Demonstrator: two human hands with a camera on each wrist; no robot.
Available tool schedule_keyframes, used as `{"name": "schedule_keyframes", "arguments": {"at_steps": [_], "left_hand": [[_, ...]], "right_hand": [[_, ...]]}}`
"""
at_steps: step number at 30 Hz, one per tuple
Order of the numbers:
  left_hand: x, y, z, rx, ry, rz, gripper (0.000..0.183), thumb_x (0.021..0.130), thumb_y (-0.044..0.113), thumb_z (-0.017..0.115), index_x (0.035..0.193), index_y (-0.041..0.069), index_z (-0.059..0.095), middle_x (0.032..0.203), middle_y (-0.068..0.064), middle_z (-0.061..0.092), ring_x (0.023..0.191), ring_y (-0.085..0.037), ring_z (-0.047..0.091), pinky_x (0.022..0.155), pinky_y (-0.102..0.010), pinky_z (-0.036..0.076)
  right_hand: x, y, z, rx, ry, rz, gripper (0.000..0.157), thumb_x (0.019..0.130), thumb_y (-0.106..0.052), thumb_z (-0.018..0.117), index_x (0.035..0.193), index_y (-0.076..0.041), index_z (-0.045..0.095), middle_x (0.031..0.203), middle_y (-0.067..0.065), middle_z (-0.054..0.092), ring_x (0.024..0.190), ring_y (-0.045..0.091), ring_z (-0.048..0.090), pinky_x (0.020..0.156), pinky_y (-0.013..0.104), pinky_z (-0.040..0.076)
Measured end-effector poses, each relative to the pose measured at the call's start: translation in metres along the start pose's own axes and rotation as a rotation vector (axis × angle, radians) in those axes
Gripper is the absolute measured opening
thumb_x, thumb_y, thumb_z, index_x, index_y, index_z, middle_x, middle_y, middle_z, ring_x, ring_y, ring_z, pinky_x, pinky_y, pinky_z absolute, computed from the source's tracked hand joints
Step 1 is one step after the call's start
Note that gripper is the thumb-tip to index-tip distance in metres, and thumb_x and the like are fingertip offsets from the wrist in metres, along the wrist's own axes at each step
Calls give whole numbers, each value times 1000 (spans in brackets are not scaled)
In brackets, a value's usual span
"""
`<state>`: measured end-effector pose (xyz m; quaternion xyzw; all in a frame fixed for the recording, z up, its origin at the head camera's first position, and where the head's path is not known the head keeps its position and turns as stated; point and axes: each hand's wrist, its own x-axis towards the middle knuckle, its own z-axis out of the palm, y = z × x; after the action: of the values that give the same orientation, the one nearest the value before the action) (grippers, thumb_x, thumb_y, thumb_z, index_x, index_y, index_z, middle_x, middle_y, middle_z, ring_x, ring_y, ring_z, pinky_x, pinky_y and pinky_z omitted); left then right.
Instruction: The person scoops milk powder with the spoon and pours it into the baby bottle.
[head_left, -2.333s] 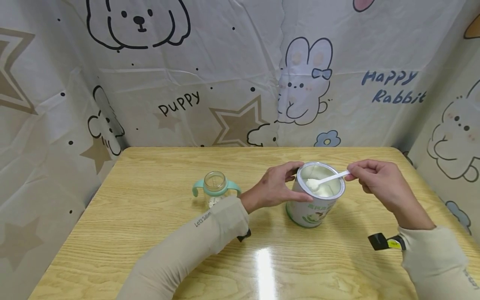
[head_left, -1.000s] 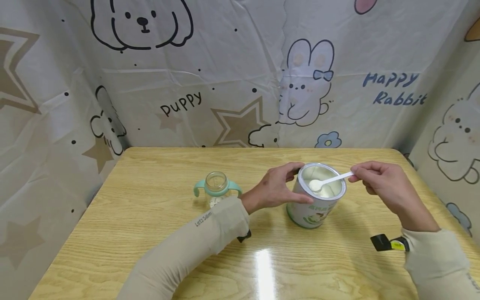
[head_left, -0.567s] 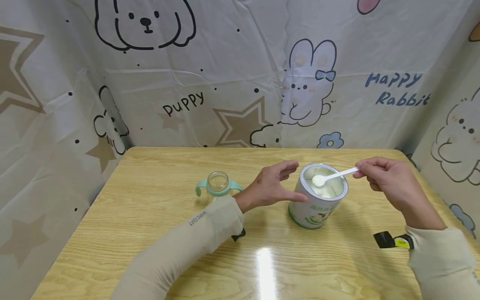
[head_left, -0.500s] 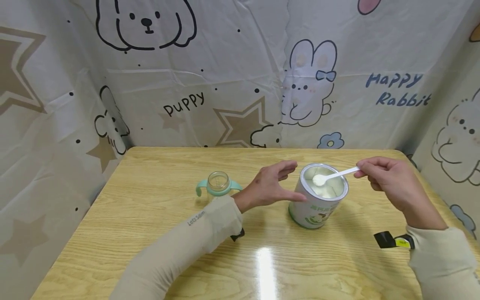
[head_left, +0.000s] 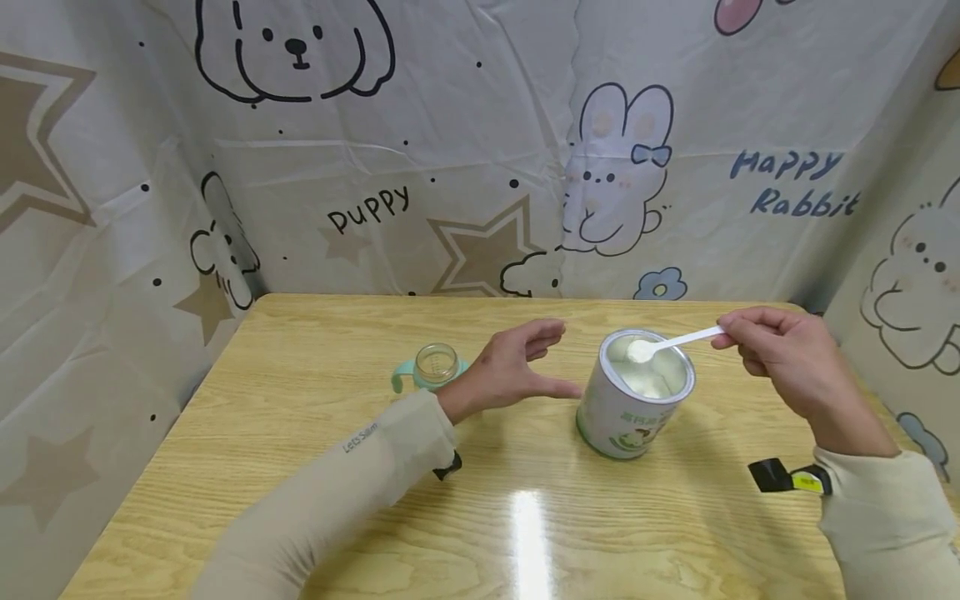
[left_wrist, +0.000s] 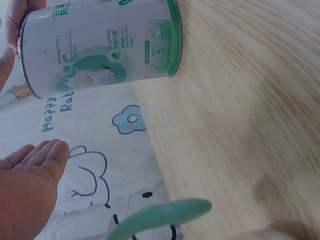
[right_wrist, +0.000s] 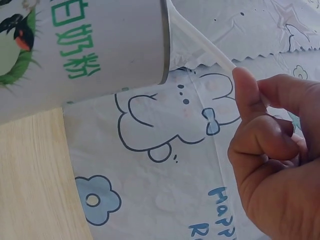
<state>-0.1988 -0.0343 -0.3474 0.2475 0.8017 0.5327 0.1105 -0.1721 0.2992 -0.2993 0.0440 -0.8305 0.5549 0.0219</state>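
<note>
White scoop (head_left: 678,340), perhaps inside upright open can (head_left: 626,417).

The head view looks forward and down from above the can's (head_left: 626,421) near side, far enough back to take in much of the desk (head_left: 675,533) around it and the printed cloth (head_left: 465,150) behind it. Left of the can, the left wrist view looks along the left fingers (left_wrist: 56,156), close in and rolled so the upright can seems lying down. The right wrist view, from the can's right beside the right fingers (right_wrist: 247,92), is nearer still — rolled oppositely, its frame cropping the can. All three share the can and the blue flower (head_left: 661,284) behind it.
</note>
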Motion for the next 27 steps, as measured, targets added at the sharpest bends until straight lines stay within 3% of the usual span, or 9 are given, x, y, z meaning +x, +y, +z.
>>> {"name": "schedule_keyframes", "arguments": {"at_steps": [9,14,22,27], "left_hand": [[-6,2,-13,-1,-4,-67,87,75,23,90,149,10,45,151,-3,47,137,-18,46,107,-26,42],[-10,1,-22,-20,1,-70,84,76,18,89,148,8,46,151,-6,47,137,-19,46,108,-27,43],[-16,4,-33,-6,13,-54,83,76,16,89,147,5,47,150,-7,49,136,-20,48,107,-25,43],[-19,3,-42,3,18,-55,83,77,16,89,147,4,47,150,-9,48,136,-22,47,107,-26,43]], "right_hand": [[1,-8,3,-12,11,47,13,101,-28,62,100,-17,71,80,-9,70,60,13,43,49,27,34],[3,-12,10,-2,16,28,13,101,-26,62,101,-17,71,79,-9,70,59,12,42,49,26,35],[7,-17,21,231,-10,-12,11,98,-14,66,92,-14,74,76,-3,70,59,11,41,47,23,32],[10,-22,29,249,-31,-28,9,98,-15,67,92,-13,73,77,-3,70,59,10,42,48,21,33]]}}
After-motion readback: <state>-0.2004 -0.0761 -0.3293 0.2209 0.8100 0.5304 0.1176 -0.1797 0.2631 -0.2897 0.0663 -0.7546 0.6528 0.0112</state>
